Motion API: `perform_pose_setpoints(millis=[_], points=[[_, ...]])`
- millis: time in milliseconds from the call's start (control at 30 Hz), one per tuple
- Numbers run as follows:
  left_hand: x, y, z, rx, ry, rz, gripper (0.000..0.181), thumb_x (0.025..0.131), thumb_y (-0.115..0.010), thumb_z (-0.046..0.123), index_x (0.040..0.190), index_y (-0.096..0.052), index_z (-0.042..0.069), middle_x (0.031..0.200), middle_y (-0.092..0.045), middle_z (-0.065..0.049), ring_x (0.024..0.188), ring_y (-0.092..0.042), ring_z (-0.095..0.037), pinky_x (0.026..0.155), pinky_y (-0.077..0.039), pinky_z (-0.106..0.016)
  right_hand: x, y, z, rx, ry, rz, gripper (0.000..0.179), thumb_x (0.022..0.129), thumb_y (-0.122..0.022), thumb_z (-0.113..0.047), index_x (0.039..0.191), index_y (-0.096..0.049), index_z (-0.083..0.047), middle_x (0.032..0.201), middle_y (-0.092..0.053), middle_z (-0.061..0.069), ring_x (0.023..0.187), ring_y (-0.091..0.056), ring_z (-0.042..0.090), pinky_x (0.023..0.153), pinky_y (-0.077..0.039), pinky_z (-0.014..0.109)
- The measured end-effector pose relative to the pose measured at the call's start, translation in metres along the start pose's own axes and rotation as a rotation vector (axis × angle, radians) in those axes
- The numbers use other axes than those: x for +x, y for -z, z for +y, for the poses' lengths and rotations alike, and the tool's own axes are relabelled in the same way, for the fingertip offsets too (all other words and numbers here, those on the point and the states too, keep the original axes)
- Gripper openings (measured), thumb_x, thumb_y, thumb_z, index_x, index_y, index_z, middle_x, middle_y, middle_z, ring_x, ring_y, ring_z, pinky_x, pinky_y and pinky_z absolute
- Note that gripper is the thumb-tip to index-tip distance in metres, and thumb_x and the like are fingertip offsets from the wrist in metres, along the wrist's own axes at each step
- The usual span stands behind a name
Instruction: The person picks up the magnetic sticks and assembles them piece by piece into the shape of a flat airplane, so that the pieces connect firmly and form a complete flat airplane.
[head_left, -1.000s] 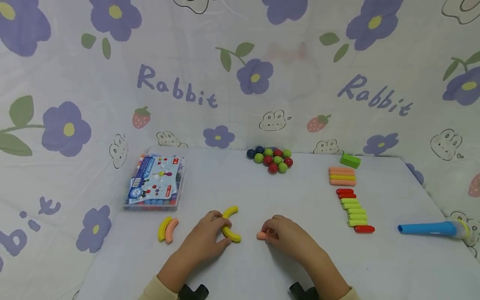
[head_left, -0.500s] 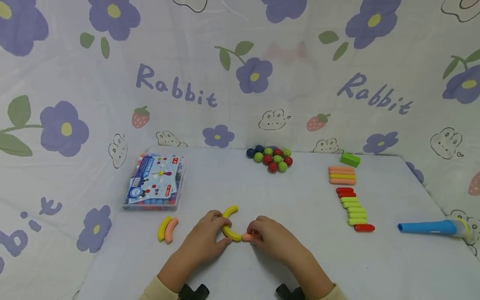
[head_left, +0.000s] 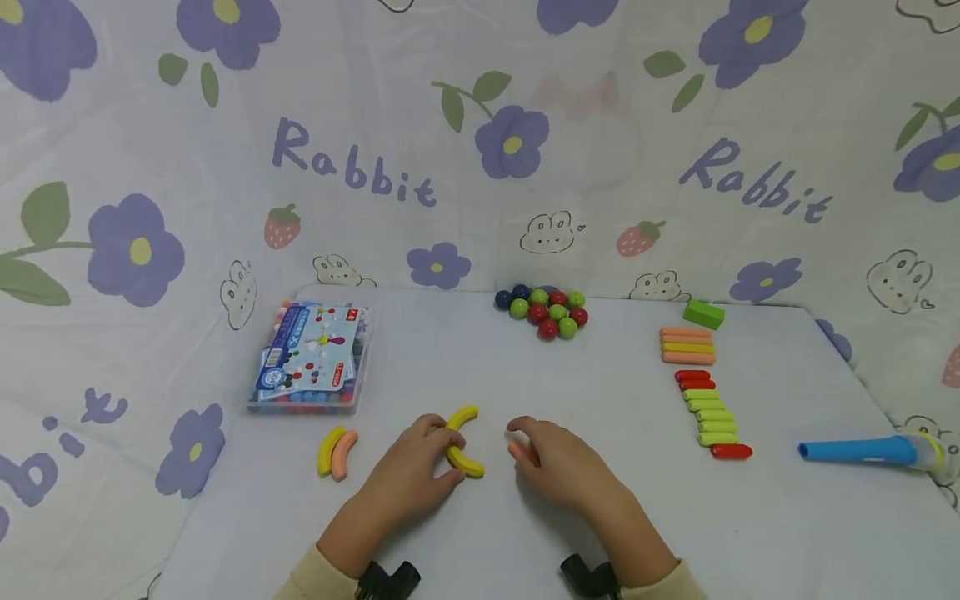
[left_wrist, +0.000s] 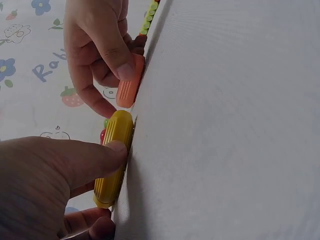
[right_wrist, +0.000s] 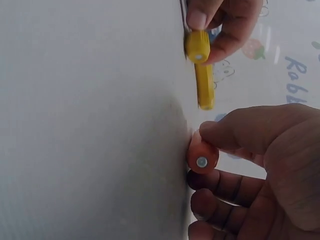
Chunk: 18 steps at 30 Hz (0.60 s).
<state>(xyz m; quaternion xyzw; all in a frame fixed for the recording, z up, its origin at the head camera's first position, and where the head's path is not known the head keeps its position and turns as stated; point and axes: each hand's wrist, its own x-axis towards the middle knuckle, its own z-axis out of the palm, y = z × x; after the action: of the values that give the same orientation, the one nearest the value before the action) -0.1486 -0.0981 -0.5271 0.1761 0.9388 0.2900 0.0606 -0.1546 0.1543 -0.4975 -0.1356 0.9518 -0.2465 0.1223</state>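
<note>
Two yellow curved magnetic sticks (head_left: 467, 462) lie end to end in a C shape on the white table. My left hand (head_left: 416, 462) holds them at the middle of the curve, its thumb on the near side in the left wrist view. An orange magnetic stick (right_wrist: 202, 155) with a round metal dot in its end is pinched by my right hand (head_left: 566, 462), thumb on one side and fingers on the other. It stands a short gap right of the yellow sticks' lower end and is mostly hidden by the hand in the head view.
Left lie a yellow curved stick (head_left: 328, 451) and an orange curved stick (head_left: 343, 455), below a clear box (head_left: 311, 408). Coloured balls (head_left: 547, 329) sit at the back. Right are orange sticks (head_left: 687, 358), green sticks (head_left: 712, 416), a green block (head_left: 703, 314) and a blue tube (head_left: 858, 451).
My right hand brought the orange stick left to the yellow sticks' lower end, then drew it back right and turned it. My left hand stayed on the yellow sticks.
</note>
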Motion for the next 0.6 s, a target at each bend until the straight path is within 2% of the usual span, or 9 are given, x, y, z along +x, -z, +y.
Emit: perform_pose_setpoints(millis=[200, 267, 367, 500, 600], points=[[0.000, 0.000, 0.000, 0.002, 0.008, -0.008, 0.036, 0.096, -0.086, 0.031, 0.128, -0.073, 0.022, 0.150, -0.058, -0.008, 0.135, -0.061, -0.029, 0.118, -0.051, -0.052, 0.000, 0.006, 0.006, 0.005, -0.011, -0.043, 0.033, 0.109, -0.068, -0.029, 0.142, -0.070, -0.025, 0.089, -0.060, -0.004, 0.083, -0.055, 0.014, 0.075, -0.051, 0.034], [0.000, -0.001, 0.000, 0.002, 0.010, -0.009, 0.036, 0.096, -0.086, 0.031, 0.128, -0.073, 0.022, 0.150, -0.058, -0.008, 0.135, -0.061, -0.029, 0.118, -0.051, -0.052, -0.001, 0.009, 0.007, -0.015, 0.008, -0.047, 0.034, 0.110, -0.067, -0.029, 0.144, -0.069, -0.028, 0.098, -0.062, -0.004, 0.088, -0.057, 0.015, 0.082, -0.055, 0.037], [0.000, -0.001, 0.000, -0.004, 0.012, -0.008, 0.036, 0.096, -0.086, 0.031, 0.129, -0.073, 0.022, 0.150, -0.058, -0.009, 0.136, -0.060, -0.029, 0.118, -0.050, -0.053, -0.003, 0.015, 0.009, -0.063, 0.071, -0.058, 0.037, 0.110, -0.067, -0.019, 0.144, -0.069, -0.033, 0.117, -0.063, -0.001, 0.100, -0.062, 0.017, 0.093, -0.060, 0.044], [0.000, 0.000, 0.000, -0.008, 0.019, -0.011, 0.036, 0.096, -0.086, 0.031, 0.129, -0.073, 0.022, 0.151, -0.058, -0.008, 0.136, -0.060, -0.029, 0.119, -0.050, -0.053, -0.003, 0.019, 0.014, -0.140, 0.190, -0.069, 0.040, 0.104, -0.070, -0.002, 0.128, -0.078, -0.033, 0.138, -0.062, 0.002, 0.118, -0.064, 0.025, 0.105, -0.058, 0.052], [0.000, 0.000, 0.000, -0.007, 0.022, -0.015, 0.036, 0.097, -0.085, 0.032, 0.130, -0.073, 0.023, 0.152, -0.057, -0.008, 0.137, -0.059, -0.028, 0.119, -0.050, -0.052, -0.001, 0.020, 0.019, -0.185, 0.225, -0.057, 0.034, 0.103, -0.072, -0.003, 0.118, -0.081, -0.032, 0.140, -0.063, 0.002, 0.123, -0.064, 0.028, 0.109, -0.056, 0.054]])
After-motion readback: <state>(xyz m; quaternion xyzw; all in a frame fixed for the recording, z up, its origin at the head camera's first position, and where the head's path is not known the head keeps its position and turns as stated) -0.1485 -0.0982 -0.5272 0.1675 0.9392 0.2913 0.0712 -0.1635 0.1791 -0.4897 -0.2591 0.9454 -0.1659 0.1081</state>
